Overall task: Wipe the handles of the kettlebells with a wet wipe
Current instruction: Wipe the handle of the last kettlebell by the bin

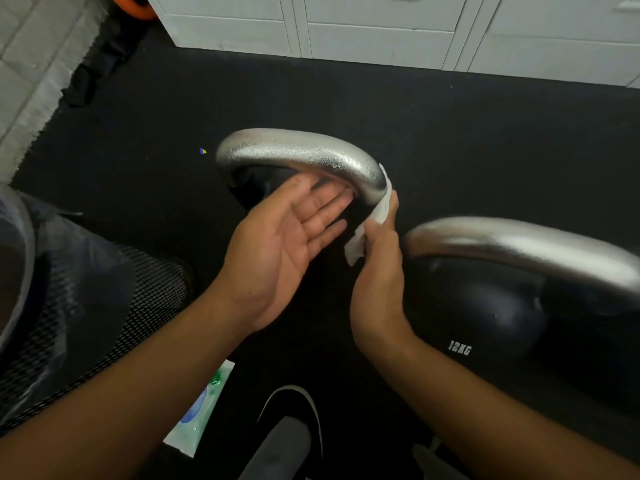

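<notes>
Two black kettlebells stand on the dark floor. The farther one has a silver handle (301,155), wet and speckled on top. The nearer one (491,313), marked 12KG, has a silver handle (519,247) at the right. My right hand (377,271) pinches a white wet wipe (375,216) and presses it against the right end of the farther handle. My left hand (277,251) is flat and open, palm up, with its fingertips under that same handle, holding nothing.
A pack of wet wipes (204,407) lies on the floor between my arms. A black shoe (294,420) is at the bottom centre. A black mesh bin with a plastic liner (69,306) stands at the left. White cabinets (381,26) line the back.
</notes>
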Tool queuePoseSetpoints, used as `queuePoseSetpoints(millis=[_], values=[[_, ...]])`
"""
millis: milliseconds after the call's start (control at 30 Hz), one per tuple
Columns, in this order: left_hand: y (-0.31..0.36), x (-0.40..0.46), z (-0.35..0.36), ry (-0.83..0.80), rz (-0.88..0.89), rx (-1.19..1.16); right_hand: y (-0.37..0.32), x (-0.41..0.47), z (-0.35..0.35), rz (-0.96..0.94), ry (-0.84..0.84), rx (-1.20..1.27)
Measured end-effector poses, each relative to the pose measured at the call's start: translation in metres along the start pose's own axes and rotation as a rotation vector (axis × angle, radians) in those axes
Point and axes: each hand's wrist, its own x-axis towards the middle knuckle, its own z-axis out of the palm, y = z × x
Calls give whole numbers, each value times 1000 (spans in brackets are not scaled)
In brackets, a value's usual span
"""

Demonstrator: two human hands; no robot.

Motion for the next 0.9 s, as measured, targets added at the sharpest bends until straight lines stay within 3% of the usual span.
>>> queuePoseSetpoints(millis=[333, 467, 700, 900], values=[[0, -1, 1, -13, -31, -78, -1, -13, -1, -61, -79, -7], [0, -2, 2, -34, -34, -85, -5, 3, 0, -70, -25, -52], [-1, -5, 6, -23, -39, -113, -2, -21, 3, -12, -77, -56], [0, -8, 5, -37, -37, -92, -15, 6, 5, -76, -35, -121]])
